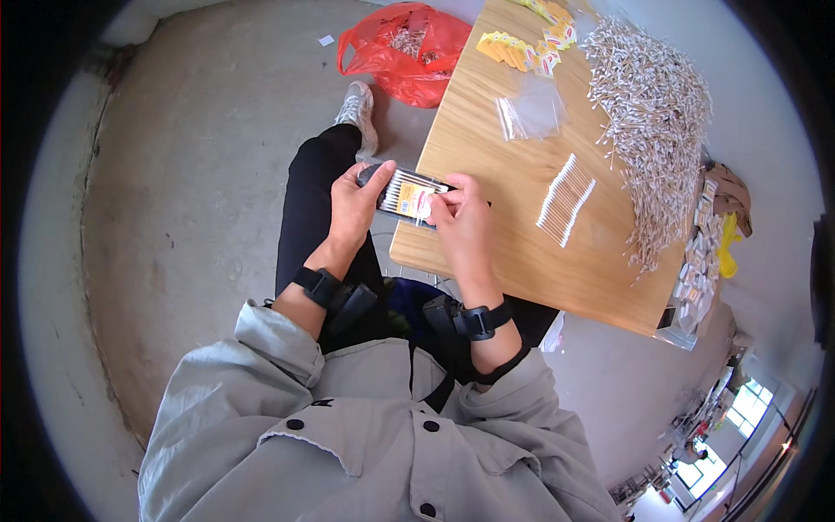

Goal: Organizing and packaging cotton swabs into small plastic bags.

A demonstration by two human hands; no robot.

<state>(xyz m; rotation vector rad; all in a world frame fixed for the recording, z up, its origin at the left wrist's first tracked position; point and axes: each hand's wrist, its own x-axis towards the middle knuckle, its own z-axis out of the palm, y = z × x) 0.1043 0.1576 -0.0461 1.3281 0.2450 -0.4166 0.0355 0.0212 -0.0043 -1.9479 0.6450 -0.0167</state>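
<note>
A small pack of cotton swabs lies in a black tray, held just off the table's near left corner. A yellow and white label card covers part of the swabs. My left hand grips the tray's left end, thumb over its top edge. With bent fingers my right hand holds the right end, its thumb and fingertips against the swabs beside the card. What lies under its fingers is hidden.
On the wooden table are a slanted row of swabs, clear plastic bags, yellow cards and a big heap of loose swabs. A red plastic bag sits on the floor. Packed bags line the table's right side.
</note>
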